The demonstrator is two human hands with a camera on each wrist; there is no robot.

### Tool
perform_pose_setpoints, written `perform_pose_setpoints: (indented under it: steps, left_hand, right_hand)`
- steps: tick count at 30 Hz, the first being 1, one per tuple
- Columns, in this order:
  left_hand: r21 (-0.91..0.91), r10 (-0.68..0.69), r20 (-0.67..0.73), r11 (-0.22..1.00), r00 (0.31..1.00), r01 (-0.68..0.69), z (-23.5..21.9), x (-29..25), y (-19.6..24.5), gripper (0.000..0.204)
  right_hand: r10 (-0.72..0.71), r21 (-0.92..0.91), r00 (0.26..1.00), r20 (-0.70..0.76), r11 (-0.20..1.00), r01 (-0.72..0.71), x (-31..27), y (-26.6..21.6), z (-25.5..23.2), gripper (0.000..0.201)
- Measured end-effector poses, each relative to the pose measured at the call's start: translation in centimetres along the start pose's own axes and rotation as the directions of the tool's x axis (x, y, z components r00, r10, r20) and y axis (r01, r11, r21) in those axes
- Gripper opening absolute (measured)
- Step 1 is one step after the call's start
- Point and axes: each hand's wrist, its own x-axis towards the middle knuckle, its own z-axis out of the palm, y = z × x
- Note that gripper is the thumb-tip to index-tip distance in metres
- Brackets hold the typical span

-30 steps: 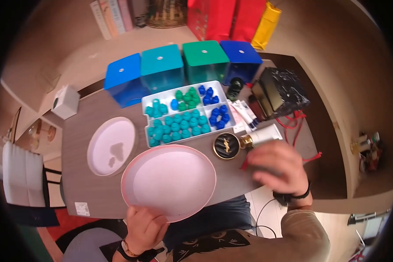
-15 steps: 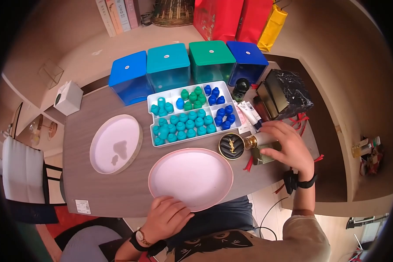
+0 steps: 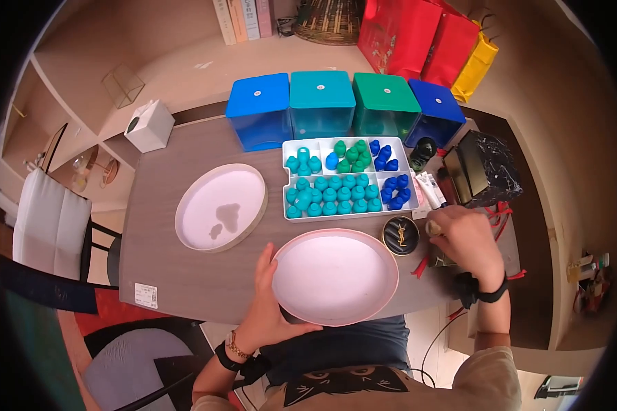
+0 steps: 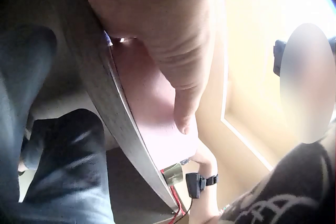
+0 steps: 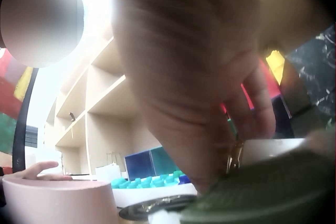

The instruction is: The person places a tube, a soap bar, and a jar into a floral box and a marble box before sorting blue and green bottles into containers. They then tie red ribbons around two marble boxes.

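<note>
My left hand [image 3: 271,305] lies spread around the left and near sides of a round, shallow pink tray [image 3: 335,277], fingers along its left wall and thumb at the near edge. The left wrist view shows the thumb extended against the pink wall. On the right, my right hand [image 3: 467,240] curls its fingers around a white tube with a gold cap [image 3: 433,228], mostly hidden by the hand. The tube's white body [image 5: 262,149] shows beside the fingers in the right wrist view. A round black compact [image 3: 400,235] lies between tray and right hand.
A compartmented white tray [image 3: 346,216] holds teal, green and blue pieces. Four lidded bins, including a teal one [image 3: 322,103], stand behind it. Another pink tray [image 3: 192,229] lies left. A black marbled box [image 3: 490,168], small tubes [image 3: 430,190] and red ribbons are at right.
The left hand has shifted from the pink tray's near edge to its left side, and the tray has moved right. The right hand has reached the gold-capped tube and closed around it. The head view has turned.
</note>
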Motion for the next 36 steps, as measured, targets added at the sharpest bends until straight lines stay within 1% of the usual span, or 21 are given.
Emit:
perform_pose_setpoints:
  steps: [3, 4, 7, 8, 9, 11, 12, 13, 14, 15, 17, 20, 23, 26, 29, 32, 35, 36]
  left_hand:
    - [-0.071, -0.012, -0.030, 0.997, 0.999, 0.010, 0.1, -0.2, -0.7, 0.139]
    - [-0.072, -0.016, -0.023, 0.997, 1.000, 0.015, 0.1, -0.2, -0.7, 0.139]
    - [-0.073, -0.019, -0.011, 0.997, 1.000, 0.018, 0.1, -0.1, -0.7, 0.137]
    - [-0.074, -0.017, -0.014, 0.997, 1.000, 0.016, 0.1, -0.1, -0.7, 0.136]
    - [-0.075, -0.013, -0.017, 0.997, 1.000, 0.012, 0.1, -0.2, -0.7, 0.136]
    - [-0.096, -0.043, -0.003, 0.994, 0.999, 0.043, 0.1, -0.3, -0.4, 0.134]
    - [-0.104, -0.053, 0.000, 0.993, 0.999, 0.053, 0.1, -0.2, -0.4, 0.133]
    - [-0.106, -0.047, -0.006, 0.993, 0.999, 0.046, 0.2, -0.2, -0.4, 0.132]
    - [-0.107, -0.041, -0.011, 0.993, 0.999, 0.040, 0.3, -0.3, -0.6, 0.132]
    - [-0.107, -0.039, -0.016, 0.994, 0.999, 0.037, 0.4, -0.3, -0.8, 0.131]
    - [-0.110, -0.038, -0.018, 0.993, 0.999, 0.036, 0.3, -0.1, -0.7, 0.130]
    - [-0.103, -0.046, -0.026, 0.994, 0.999, 0.044, 0.4, -0.6, -0.8, 0.128]
    - [-0.082, -0.028, -0.049, 0.996, 0.998, 0.024, 0.6, -0.4, -1.0, 0.128]
    - [-0.058, -0.052, -0.045, 0.997, 0.998, 0.049, 0.7, -0.7, -0.7, 0.128]
    - [-0.027, -0.064, -0.040, 0.998, 0.997, 0.063, 0.6, -0.7, -0.8, 0.128]
    - [-0.018, -0.076, -0.039, 0.997, 0.996, 0.075, 0.5, -0.8, -0.6, 0.127]
    - [-0.005, -0.072, -0.041, 0.997, 0.997, 0.072, 0.6, -0.7, -0.5, 0.127]
    - [-0.001, -0.066, -0.042, 0.998, 0.997, 0.066, 0.6, -0.7, -0.6, 0.127]
  right_hand:
    - [0.109, 0.073, 0.982, -0.154, 0.992, -0.099, -0.9, -1.0, -2.8, 0.035]
    - [0.115, 0.119, 0.970, -0.214, 0.989, -0.091, -1.4, -1.1, -3.4, 0.042]
    - [0.179, 0.302, 0.889, -0.422, 0.952, -0.048, -2.1, -3.5, -5.0, 0.044]
    - [0.247, 0.442, 0.869, -0.428, 0.896, -0.037, -2.5, -4.5, -5.4, 0.044]
    - [0.269, 0.557, 0.853, -0.448, 0.830, 0.031, -2.6, -5.3, -4.9, 0.044]
    - [0.317, 0.732, 0.811, -0.491, 0.655, 0.187, -2.4, -6.5, -3.1, 0.045]
    - [0.308, 0.833, 0.864, -0.399, 0.516, 0.201, -2.3, -7.1, -1.8, 0.046]
    - [0.210, 0.855, 0.912, -0.353, 0.467, 0.224, -1.8, -7.4, -0.5, 0.046]
    - [0.147, 0.870, 0.945, -0.293, 0.452, 0.199, -1.3, -8.0, 0.5, 0.044]
    - [0.118, 0.873, 0.952, -0.282, 0.444, 0.203, -0.6, -9.2, 1.4, 0.039]
    - [0.064, 0.853, 0.959, -0.276, 0.475, 0.213, 0.4, -10.5, 3.1, 0.040]
    - [0.122, 0.900, 0.983, -0.136, 0.430, 0.071, 0.8, -11.2, 4.7, 0.042]
    - [0.116, 0.836, 0.978, -0.173, 0.543, 0.083, 0.8, -10.7, 4.7, 0.044]
    - [0.030, 0.618, 0.979, -0.201, 0.780, 0.104, 0.5, -10.1, 4.1, 0.038]
    - [-0.044, 0.532, 0.989, -0.143, 0.839, 0.114, 0.2, -9.7, 4.4, 0.034]
    - [-0.063, 0.460, 0.979, -0.196, 0.876, 0.149, 0.0, -9.9, 5.0, 0.029]
    - [-0.207, 0.184, 0.926, -0.317, 0.944, 0.274, 0.4, -9.6, 4.7, 0.032]
    - [-0.169, 0.233, 0.928, -0.332, 0.939, 0.254, 0.2, -9.4, 4.3, 0.033]
